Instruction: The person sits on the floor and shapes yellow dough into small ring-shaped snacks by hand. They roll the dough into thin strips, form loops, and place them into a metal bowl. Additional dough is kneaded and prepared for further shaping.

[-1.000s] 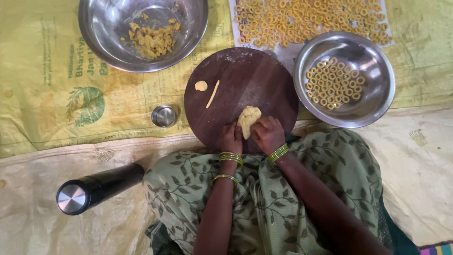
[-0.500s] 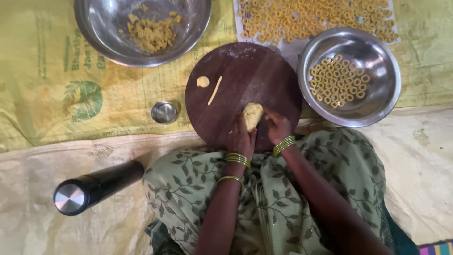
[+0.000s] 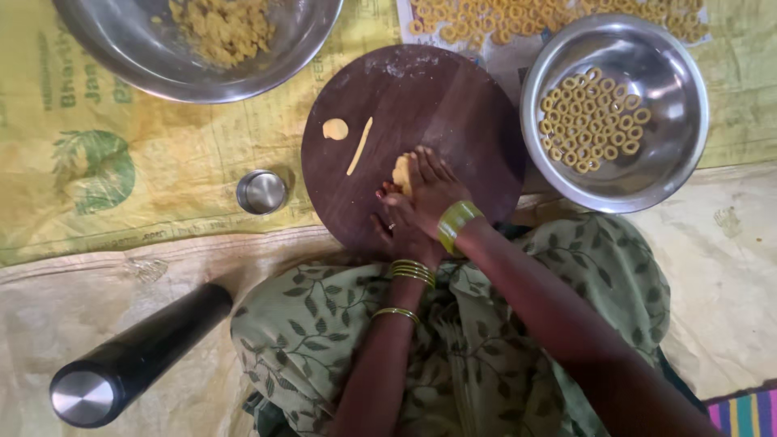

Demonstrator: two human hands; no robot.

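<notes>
On the round dark wooden board (image 3: 421,105), the right hand (image 3: 433,194) lies flat with fingers spread, pressing down on a lump of yellow dough (image 3: 401,174) near the board's middle. The left hand (image 3: 401,231) sits just beneath it at the near edge, fingers curled; whether it grips anything I cannot tell. A thin dough strip (image 3: 359,146) and a small dough disc (image 3: 335,129) lie to the left. At the right stands a steel bowl of dough rings (image 3: 615,113), at the far left a large steel bowl of crumbly dough (image 3: 198,40). A small steel cup (image 3: 261,192) and a black cylindrical flask (image 3: 133,356) rest on the floor covering.
</notes>
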